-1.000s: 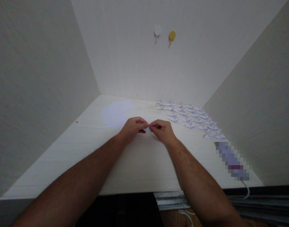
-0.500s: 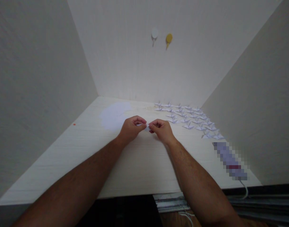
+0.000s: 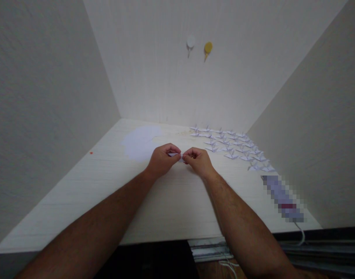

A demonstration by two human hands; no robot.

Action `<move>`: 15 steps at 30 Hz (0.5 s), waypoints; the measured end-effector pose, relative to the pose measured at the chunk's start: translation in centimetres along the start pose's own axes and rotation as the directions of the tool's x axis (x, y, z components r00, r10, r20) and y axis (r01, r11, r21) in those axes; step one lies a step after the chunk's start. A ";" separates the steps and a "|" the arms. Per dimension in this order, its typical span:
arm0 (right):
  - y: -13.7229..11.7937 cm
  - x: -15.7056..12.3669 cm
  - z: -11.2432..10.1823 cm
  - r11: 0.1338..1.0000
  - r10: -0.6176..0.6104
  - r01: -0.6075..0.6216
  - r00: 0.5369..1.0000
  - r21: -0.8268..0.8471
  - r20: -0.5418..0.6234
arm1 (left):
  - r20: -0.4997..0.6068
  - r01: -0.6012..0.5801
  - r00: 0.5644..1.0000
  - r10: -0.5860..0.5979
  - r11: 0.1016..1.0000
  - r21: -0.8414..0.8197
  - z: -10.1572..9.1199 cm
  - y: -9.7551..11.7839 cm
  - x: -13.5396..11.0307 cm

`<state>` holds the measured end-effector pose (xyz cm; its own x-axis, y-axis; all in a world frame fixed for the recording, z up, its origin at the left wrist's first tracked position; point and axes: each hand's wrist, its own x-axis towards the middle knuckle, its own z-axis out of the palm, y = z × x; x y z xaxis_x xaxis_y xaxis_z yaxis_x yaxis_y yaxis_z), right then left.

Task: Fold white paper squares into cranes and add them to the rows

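Note:
Between my two hands is a small piece of folded white paper, mostly covered by the fingers. My left hand pinches it from the left with thumb and forefinger. From the right, my right hand pinches its other end, the fingertips of both hands almost meeting. Both hands are just above the pale table. Several folded white paper cranes stand in rows to the right of my right hand. Beyond my left hand lie loose white paper sheets, spread over one another.
A blurred-out flat object with a white cable lies near the right edge. A small orange speck is at the left edge. Walls enclose three sides; a white hook and a yellow hook are on the back one.
The hands stay in nearly the same place, the fingers shifting only slightly on the folded paper. A little more of the paper shows by the left thumb.

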<state>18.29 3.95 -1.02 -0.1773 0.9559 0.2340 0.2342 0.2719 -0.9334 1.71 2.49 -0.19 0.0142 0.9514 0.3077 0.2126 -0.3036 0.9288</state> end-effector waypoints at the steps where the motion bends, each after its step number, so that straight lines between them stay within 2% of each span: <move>1: 0.0 0.0 0.0 1.000 0.000 0.000 1.000 0.004 0.008 | -0.002 0.015 1.000 -0.015 0.999 -0.030 0.0 0.1 0.0; 6: -0.2 0.1 -0.1 0.992 0.021 -0.031 0.996 0.120 0.087 | 0.033 0.129 0.992 -0.124 0.964 -0.231 0.1 -0.1 0.1; 10: -0.6 0.0 -0.2 0.983 0.040 -0.062 0.992 0.174 0.123 | 0.085 0.168 0.985 -0.147 0.926 -0.338 0.1 -0.3 0.0; 12: -0.7 -0.1 -0.3 0.983 0.054 -0.075 0.990 0.169 0.130 | 0.117 0.185 0.981 -0.153 0.921 -0.344 -0.1 -0.4 0.0; 15: -0.7 -0.2 -0.4 0.991 0.093 -0.103 0.988 0.082 0.122 | 0.169 0.220 0.968 -0.183 0.947 -0.235 -0.3 -0.4 0.1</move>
<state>18.58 3.59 -0.28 -0.2705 0.9563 0.1113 0.1725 0.1619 -0.9716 1.33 2.72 -0.50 0.1402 0.9857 0.0932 -0.0251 -0.0906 0.9956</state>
